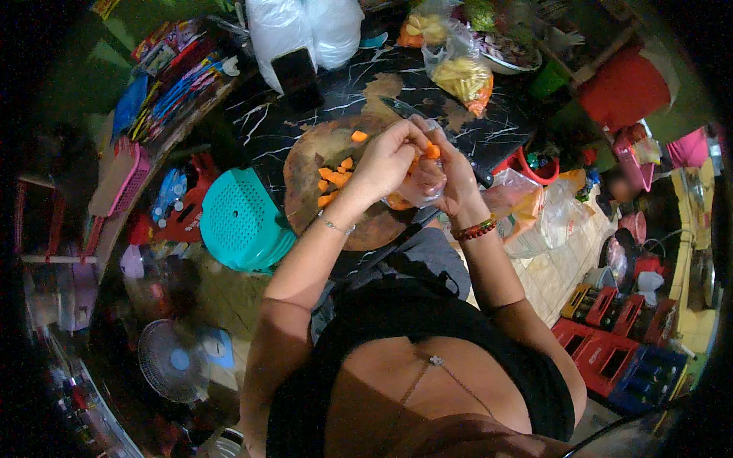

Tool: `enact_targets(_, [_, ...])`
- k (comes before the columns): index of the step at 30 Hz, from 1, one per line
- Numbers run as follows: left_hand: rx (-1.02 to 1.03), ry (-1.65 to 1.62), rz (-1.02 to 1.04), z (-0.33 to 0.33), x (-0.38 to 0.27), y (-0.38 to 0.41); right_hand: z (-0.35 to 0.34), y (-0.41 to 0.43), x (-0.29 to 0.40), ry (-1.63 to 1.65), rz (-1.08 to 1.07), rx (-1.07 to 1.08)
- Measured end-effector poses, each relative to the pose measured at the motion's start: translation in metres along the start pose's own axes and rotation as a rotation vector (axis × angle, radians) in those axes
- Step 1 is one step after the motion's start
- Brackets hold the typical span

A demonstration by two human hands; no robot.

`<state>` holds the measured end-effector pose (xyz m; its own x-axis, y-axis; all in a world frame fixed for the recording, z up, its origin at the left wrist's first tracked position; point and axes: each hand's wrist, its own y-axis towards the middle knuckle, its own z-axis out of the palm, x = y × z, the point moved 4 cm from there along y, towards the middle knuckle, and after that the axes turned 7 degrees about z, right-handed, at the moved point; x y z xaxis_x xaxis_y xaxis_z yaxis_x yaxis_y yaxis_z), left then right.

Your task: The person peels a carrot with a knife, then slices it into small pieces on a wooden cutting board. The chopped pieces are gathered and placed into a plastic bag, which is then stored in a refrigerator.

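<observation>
A small clear plastic bag (426, 186) with orange carrot pieces in it is between my hands, over the right side of a round wooden chopping board (312, 220). My right hand (456, 172) holds the bag from its right side. The bent fingers of my left hand (389, 154) are at the bag's upper part, by a carrot piece (432, 150); their exact grip is hidden. Cut carrot chunks (338, 178) lie on the board, and a single chunk (359, 136) lies apart near its far edge. Beyond my hands a knife blade (398, 107) rests on the table.
The black marble-patterned table (257, 123) carries a dark phone (295, 71) leaning on white plastic bags (309, 28). Bags of pale cut vegetables (461, 77) stand far right. A turquoise plastic stool (240, 220) is at left. Plastic bags (515, 197) hang by the table's right edge.
</observation>
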<state>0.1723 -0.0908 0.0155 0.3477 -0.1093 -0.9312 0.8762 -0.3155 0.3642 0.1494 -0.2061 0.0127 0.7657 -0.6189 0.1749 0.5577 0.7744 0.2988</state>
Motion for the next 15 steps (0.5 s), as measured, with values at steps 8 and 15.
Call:
enact_targets(8, [0.018,0.594,0.015,-0.065,-0.057,-0.031,-0.019,-0.007,0.014,-0.05,-0.013,-0.266])
enact_targets(15, [0.196,1.265,-0.217,-0.087,-0.02,-0.112,0.053,0.012,-0.003,-0.083,-0.208,-0.906])
